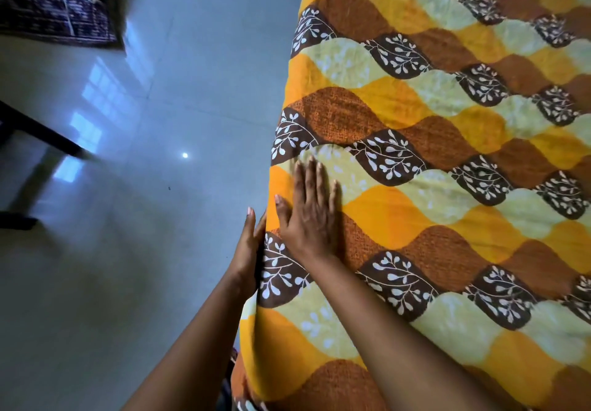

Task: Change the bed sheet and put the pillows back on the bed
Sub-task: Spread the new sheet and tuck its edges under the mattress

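Pressing flat on the bed sheet (447,161), the right hand (308,212) lies just inside the long edge where the cloth turns down over the side. Its grip is wide: fingers straight and close together, palm down, thumb spread toward the edge, holding nothing. The fingertips rest on a pale yellow wave of the print, and the heel of the hand sits on a brown one.

The left hand (251,250) stands on edge against the hanging side of the sheet, just beside the right hand and slightly lower in view. Its palm touches the cloth and its fingers point up along the fold. This grip is wide too, with the fingers straight as far as they show; part of the palm is hidden against the cloth.

The sheet is spread smooth over the whole right side of the view, in orange, brown and pale yellow waves with white leaf sprigs on dark brown patches. Its long edge runs as a nearly straight slanted line from the top of the view down to the bottom, beside the person's forearms.

Left of that edge lies a broad stretch of pale glossy floor (144,202) with window light reflected in it. A dark patterned cloth (57,10) lies at the upper left, well apart from the sheet. A dark furniture leg (41,135) slants in from the left border.
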`<state>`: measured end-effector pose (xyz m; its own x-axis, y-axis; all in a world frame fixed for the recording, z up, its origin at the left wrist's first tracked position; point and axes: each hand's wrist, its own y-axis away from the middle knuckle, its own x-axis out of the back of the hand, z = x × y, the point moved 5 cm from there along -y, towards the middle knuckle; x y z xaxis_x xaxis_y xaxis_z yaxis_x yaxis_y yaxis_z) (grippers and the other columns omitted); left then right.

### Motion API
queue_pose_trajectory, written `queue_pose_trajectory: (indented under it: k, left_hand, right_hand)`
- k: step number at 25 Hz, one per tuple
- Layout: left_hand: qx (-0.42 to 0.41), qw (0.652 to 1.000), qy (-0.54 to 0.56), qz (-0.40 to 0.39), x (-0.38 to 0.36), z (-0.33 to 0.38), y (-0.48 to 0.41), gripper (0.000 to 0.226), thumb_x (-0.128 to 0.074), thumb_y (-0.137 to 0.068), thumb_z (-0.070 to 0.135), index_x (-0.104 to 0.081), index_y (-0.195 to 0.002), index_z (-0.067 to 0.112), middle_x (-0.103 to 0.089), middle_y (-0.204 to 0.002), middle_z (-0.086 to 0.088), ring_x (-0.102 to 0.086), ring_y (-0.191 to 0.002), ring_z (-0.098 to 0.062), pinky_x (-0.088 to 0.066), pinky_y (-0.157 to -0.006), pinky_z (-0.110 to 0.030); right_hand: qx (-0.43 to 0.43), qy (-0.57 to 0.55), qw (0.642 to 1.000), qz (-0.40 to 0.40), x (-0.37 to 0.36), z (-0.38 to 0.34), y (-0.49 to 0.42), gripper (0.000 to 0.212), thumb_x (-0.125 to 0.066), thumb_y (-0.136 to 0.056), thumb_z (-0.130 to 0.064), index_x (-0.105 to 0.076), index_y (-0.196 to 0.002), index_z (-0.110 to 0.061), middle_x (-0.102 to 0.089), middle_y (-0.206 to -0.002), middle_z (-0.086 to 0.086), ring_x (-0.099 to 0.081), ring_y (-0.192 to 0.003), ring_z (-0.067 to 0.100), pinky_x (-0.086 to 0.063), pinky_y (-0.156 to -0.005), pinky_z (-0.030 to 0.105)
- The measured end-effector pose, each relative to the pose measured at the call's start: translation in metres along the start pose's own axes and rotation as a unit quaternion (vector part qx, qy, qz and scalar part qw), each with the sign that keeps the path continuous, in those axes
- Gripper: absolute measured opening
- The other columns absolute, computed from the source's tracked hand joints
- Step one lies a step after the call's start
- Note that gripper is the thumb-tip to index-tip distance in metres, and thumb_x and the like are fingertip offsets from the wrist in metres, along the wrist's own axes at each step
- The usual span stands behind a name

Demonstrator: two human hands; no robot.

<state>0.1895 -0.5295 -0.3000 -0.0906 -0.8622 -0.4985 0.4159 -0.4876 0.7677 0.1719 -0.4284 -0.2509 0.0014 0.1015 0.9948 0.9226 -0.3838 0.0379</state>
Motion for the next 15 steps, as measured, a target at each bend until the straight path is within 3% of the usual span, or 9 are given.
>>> queue_pose_trajectory:
  k: [3, 6, 8, 10, 12, 15]
  left_hand:
    - [-0.022, 0.999, -0.026, 0.042, 0.007, 0.002, 0.010, 0.041, -0.029, -0.096, 0.052, -0.057, -0.116, 0.030, -0.071, -0.106, 0.006, -0.068, -0.094, -0.007, -0.054, -0.078, -0.024]
    - [-0.065, 0.989, -0.079, 0.107, 0.029, 0.007, 0.032, 0.036, -0.037, -0.098, 0.043, -0.055, -0.125, 0.027, -0.059, -0.128, 0.006, -0.054, -0.119, -0.010, -0.046, -0.089, -0.029]
    - [-0.089, 0.977, -0.123, 0.148, 0.038, 0.009, 0.063, 0.034, -0.036, -0.099, 0.037, -0.053, -0.125, 0.024, -0.056, -0.128, 0.007, -0.050, -0.120, -0.013, -0.040, -0.096, -0.033]
    - [-0.101, 0.968, -0.168, 0.157, 0.035, 0.008, 0.102, 0.033, -0.037, -0.100, 0.035, -0.051, -0.126, 0.023, -0.054, -0.129, 0.005, -0.048, -0.118, -0.015, -0.033, -0.099, -0.034]
    - [-0.108, 0.958, -0.219, 0.150, 0.025, 0.003, 0.137, 0.035, -0.038, -0.099, 0.033, -0.050, -0.129, 0.020, -0.052, -0.132, 0.002, -0.048, -0.120, -0.016, -0.032, -0.098, -0.033]
    - [-0.130, 0.936, -0.292, 0.146, 0.013, -0.006, 0.178, 0.034, -0.041, -0.099, 0.026, -0.051, -0.130, 0.016, -0.052, -0.132, -0.002, -0.048, -0.121, -0.017, -0.033, -0.094, -0.028]
  right_hand:
    - [0.106, -0.005, 0.994, -0.021, -0.003, -0.022, 0.027, 0.062, -0.026, -0.092, -0.045, -0.037, -0.143, -0.011, -0.030, -0.152, 0.010, -0.025, -0.141, 0.027, -0.014, -0.111, 0.046]
    - [0.206, -0.089, 0.968, -0.116, 0.002, -0.042, 0.065, 0.055, -0.028, -0.091, -0.036, -0.048, -0.136, -0.011, -0.045, -0.144, 0.006, -0.037, -0.136, 0.022, -0.012, -0.113, 0.042]
    - [0.160, -0.244, 0.941, -0.168, 0.021, -0.043, 0.084, 0.052, -0.030, -0.091, -0.031, -0.051, -0.133, -0.010, -0.050, -0.138, 0.008, -0.042, -0.132, 0.021, -0.014, -0.115, 0.034]
    - [0.091, -0.338, 0.922, -0.166, 0.049, -0.033, 0.101, 0.045, -0.035, -0.090, -0.025, -0.057, -0.126, -0.008, -0.057, -0.130, 0.009, -0.048, -0.125, 0.021, -0.027, -0.111, 0.029]
    - [0.046, -0.361, 0.919, -0.151, 0.080, -0.017, 0.120, 0.037, -0.042, -0.091, -0.013, -0.059, -0.123, -0.009, -0.059, -0.127, 0.007, -0.051, -0.122, 0.021, -0.034, -0.104, 0.026]
    - [-0.003, -0.354, 0.915, -0.192, 0.109, 0.010, 0.150, 0.036, -0.048, -0.093, -0.010, -0.056, -0.128, -0.015, -0.057, -0.132, 0.004, -0.049, -0.124, 0.019, -0.036, -0.100, 0.023]
